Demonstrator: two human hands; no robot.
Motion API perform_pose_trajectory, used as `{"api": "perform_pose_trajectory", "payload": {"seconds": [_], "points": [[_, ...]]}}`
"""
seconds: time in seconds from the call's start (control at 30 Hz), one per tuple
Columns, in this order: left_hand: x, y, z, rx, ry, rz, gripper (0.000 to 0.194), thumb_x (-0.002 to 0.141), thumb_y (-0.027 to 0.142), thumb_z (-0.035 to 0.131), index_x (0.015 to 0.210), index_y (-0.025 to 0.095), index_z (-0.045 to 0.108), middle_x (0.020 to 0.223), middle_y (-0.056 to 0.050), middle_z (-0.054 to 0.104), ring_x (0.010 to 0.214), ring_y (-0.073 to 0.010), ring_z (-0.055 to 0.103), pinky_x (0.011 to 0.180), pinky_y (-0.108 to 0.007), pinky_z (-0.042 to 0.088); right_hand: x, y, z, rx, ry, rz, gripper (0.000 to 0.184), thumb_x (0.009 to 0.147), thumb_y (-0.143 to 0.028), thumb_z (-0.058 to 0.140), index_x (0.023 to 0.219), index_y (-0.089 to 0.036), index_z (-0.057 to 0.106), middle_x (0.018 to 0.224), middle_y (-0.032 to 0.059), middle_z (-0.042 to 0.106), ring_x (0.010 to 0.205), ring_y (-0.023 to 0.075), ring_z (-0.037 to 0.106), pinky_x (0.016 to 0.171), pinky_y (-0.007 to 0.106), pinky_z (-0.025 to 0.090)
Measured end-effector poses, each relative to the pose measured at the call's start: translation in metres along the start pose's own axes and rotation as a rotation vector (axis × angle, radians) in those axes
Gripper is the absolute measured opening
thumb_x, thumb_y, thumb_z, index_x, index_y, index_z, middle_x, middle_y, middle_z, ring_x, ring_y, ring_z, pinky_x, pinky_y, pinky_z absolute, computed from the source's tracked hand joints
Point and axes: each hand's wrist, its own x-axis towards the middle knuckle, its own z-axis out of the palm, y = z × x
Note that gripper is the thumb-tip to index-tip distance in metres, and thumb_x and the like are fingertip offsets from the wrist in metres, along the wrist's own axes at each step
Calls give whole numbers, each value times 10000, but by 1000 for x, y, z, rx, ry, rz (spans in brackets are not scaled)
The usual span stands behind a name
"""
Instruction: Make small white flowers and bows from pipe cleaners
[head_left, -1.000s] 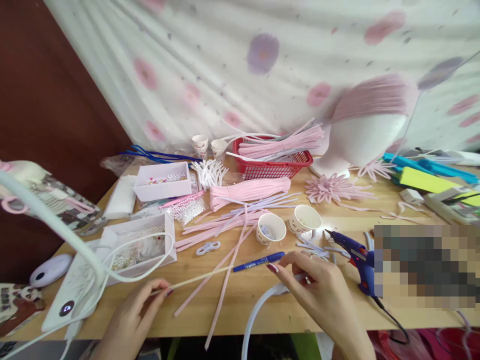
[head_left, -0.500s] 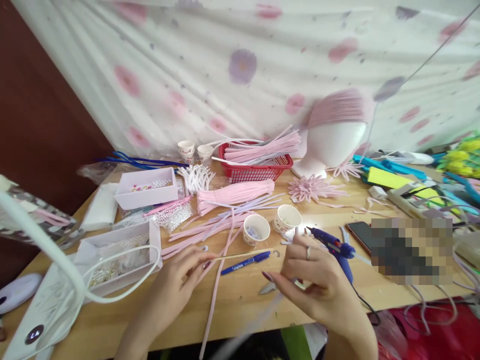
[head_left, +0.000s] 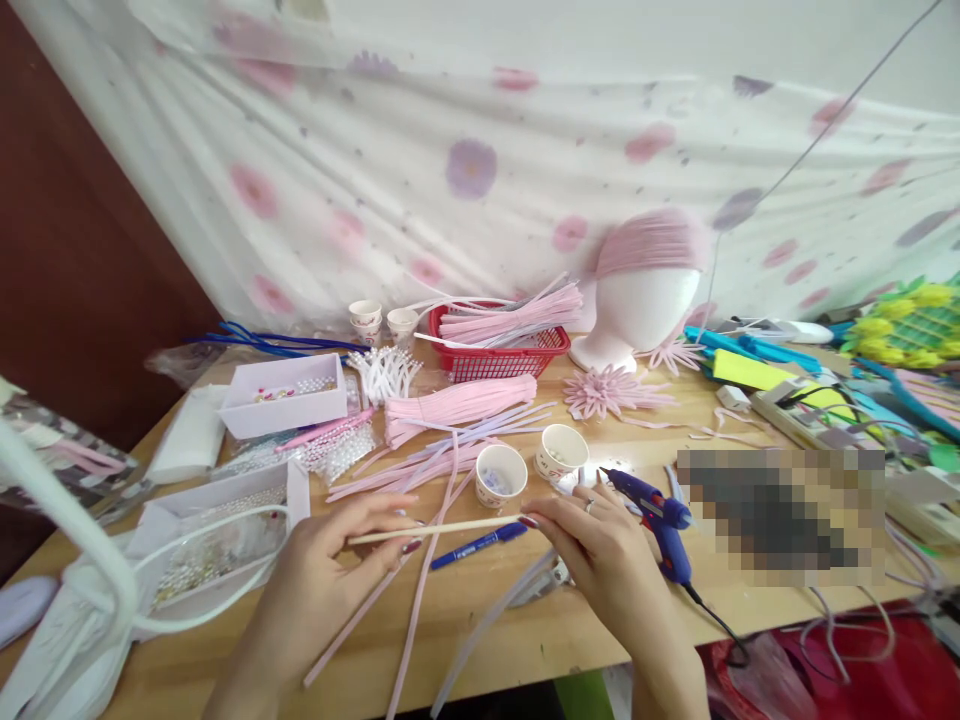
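A thin wooden stick lies almost level across the middle, held between the thumb and fingers of my left hand. At the stick's right end, the fingers of my right hand are closed around its tip. From under my right hand a pale lilac pipe cleaner runs down towards the table's front edge; its upper end is hidden by my fingers. Long pink pipe cleaners pass beneath the stick. Just behind it lies a blue marker pen. Pliers lie partly covered beside my right hand.
Paper cups with small pieces stand behind the pen. A blue glue gun with a cord is at the right. Farther back are a red basket, a foam head and a pink pipe-cleaner flower. Bead boxes and a lamp stand left.
My right hand has moved left and lowered onto the stick's right end. The stick now lies nearer and more plainly between both hands. The view has shifted slightly.
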Motion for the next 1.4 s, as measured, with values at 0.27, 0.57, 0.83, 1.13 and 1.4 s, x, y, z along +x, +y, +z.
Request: {"api": "perform_pose_trajectory", "payload": {"seconds": [0.27, 0.57, 0.83, 1.13, 1.4], "points": [[6, 15, 36, -424, -190, -139, 410, 722, 329, 838, 1098, 196, 743, 862, -25, 760, 612, -127, 657, 499, -189, 528, -8, 5, 7, 107, 36, 76, 372, 1076, -380, 471, 862, -211, 724, 711, 33, 718, 680, 209, 657, 638, 297, 443], [5, 9, 54, -205, -123, 41, 237, 857, 371, 683, 878, 205, 850, 704, -43, 791, 578, -174, 705, 571, -263, 622, -12, 3, 5, 66, 54, 176, 428, 1082, -371, 405, 785, -203, 663, 675, 41, 683, 648, 209, 626, 598, 288, 420], [1, -6, 33, -187, 239, 93, 374, 769, 339, 762, 493, 228, 535, 493, 42, 530, 498, -131, 537, 526, -229, 524, -13, -5, 14, 386, -27, 359, 551, 1075, -523, 254, 687, -216, 496, 587, -16, 519, 559, 160, 515, 558, 259, 368], [3, -27, 39, -284, 370, 72, 410, 791, 307, 750, 615, 247, 384, 586, 59, 429, 575, -127, 522, 681, -250, 573, -8, -5, 26, 431, 10, 599, 606, 996, -687, 269, 605, -229, 337, 550, -27, 351, 545, 145, 379, 536, 284, 254], [-4, -22, 41, -341, 112, -37, 507, 789, 584, 758, 1169, 249, 732, 832, -45, 794, 743, -236, 781, 680, -298, 654, -13, -7, 21, 366, -129, 499, 563, 1032, -564, 346, 590, -223, 270, 543, -49, 270, 524, 117, 290, 537, 301, 185]]}}
